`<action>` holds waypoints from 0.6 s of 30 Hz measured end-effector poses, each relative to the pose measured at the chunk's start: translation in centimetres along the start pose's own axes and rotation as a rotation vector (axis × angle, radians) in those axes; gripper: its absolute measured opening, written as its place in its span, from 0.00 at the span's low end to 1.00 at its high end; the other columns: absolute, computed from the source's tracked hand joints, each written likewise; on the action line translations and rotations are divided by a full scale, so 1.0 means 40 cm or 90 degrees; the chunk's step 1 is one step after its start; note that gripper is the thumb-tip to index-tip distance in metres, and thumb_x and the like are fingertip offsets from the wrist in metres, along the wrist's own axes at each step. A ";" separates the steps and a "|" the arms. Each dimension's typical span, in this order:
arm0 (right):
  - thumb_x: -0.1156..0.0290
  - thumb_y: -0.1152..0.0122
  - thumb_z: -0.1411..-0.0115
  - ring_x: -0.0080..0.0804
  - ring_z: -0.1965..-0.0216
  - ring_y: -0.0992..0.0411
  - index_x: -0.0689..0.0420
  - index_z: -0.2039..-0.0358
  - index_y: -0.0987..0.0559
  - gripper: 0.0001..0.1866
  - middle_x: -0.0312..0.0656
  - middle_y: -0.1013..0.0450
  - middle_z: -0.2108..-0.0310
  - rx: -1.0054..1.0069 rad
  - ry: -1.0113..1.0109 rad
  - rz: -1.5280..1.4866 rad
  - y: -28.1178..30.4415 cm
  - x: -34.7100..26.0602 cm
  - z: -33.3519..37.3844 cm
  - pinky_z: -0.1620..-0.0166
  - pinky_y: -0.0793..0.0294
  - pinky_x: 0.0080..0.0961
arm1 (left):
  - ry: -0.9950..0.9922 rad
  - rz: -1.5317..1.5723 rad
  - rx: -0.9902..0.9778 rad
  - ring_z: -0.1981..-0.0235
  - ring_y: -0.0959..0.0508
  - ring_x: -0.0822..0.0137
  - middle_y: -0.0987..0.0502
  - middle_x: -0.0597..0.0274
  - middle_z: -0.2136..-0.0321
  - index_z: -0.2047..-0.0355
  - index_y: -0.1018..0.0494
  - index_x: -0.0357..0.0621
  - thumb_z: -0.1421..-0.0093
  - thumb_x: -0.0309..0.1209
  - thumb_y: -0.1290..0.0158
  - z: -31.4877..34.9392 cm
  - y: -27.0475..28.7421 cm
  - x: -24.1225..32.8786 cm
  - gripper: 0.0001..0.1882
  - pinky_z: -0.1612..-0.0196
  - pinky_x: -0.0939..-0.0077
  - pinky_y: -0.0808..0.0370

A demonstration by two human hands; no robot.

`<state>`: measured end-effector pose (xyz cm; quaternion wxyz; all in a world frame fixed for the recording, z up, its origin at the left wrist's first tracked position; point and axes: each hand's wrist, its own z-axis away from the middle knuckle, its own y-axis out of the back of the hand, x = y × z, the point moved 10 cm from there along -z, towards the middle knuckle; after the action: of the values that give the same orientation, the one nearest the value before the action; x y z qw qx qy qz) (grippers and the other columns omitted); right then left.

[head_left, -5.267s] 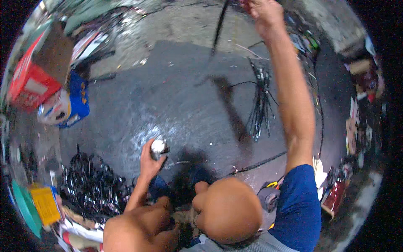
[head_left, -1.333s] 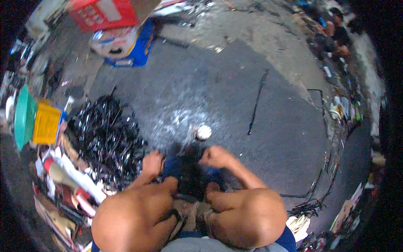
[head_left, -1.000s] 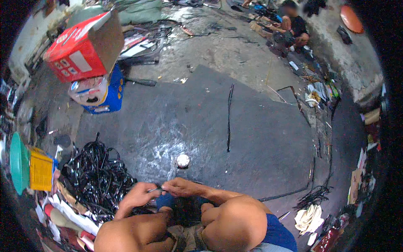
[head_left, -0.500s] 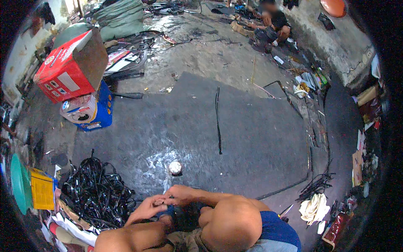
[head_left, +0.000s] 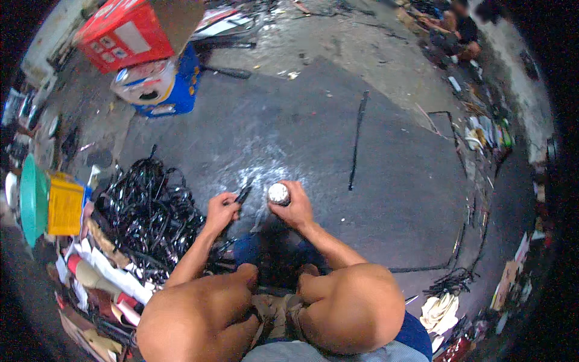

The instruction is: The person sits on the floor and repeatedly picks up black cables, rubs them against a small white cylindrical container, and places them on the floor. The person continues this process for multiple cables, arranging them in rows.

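My left hand is closed on a short black strip, whose free end points up and to the right, away from me. My right hand is wrapped round a small, round, white-topped object with dark sides; its exact kind does not show. Both hands are out in front of my knees, a little apart, over the dark mat. Left of my left hand lies a big tangled pile of shiny black strips.
A long black strip lies on the mat. At the far left a red box sits on a blue box. A yellow container and a green round lid stand left. Cream cloth lies near right. Another person sits far right.
Both hands have moved forward from between my knees and separated. My right hand has taken hold of the white-topped object, which stood alone on the mat. The view has tilted downward.
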<state>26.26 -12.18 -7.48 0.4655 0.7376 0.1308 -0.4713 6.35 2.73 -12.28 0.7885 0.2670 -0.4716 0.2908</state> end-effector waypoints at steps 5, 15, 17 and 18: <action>0.62 0.23 0.52 0.22 0.71 0.30 0.57 0.53 0.26 0.28 0.35 0.25 0.64 0.102 -0.299 -0.124 0.077 0.129 -0.002 0.66 0.28 0.23 | 0.093 0.166 -0.049 0.75 0.22 0.72 0.21 0.62 0.70 0.52 0.23 0.34 0.45 0.18 0.43 -0.032 -0.095 -0.092 0.18 0.75 0.77 0.27; 0.68 0.20 0.49 0.33 0.61 0.20 0.61 0.44 0.38 0.40 0.49 0.23 0.55 0.095 -0.149 -0.229 0.093 -0.044 -0.022 0.58 0.18 0.30 | 0.255 0.465 -0.232 0.74 0.25 0.77 0.22 0.68 0.69 0.40 0.28 0.37 0.43 0.18 0.47 0.028 -0.267 -0.074 0.28 0.73 0.82 0.30; 0.64 0.19 0.50 0.34 0.63 0.20 0.61 0.44 0.38 0.41 0.50 0.22 0.56 0.058 -0.196 -0.181 0.074 -0.077 -0.017 0.61 0.18 0.33 | 0.303 0.566 -0.215 0.76 0.27 0.78 0.22 0.68 0.67 0.37 0.31 0.38 0.43 0.19 0.48 0.039 -0.240 -0.147 0.31 0.74 0.84 0.32; 0.63 0.19 0.51 0.35 0.64 0.19 0.61 0.44 0.38 0.41 0.50 0.21 0.57 0.079 -0.178 -0.178 0.084 -0.060 -0.015 0.61 0.18 0.34 | 0.303 0.628 -0.266 0.77 0.28 0.78 0.22 0.68 0.66 0.36 0.32 0.38 0.43 0.19 0.49 0.050 -0.254 -0.141 0.31 0.75 0.84 0.33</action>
<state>27.45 -12.89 -3.55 0.3624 0.6670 0.1368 -0.6364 10.22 -6.85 -18.00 0.6802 -0.2177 -0.3977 0.5759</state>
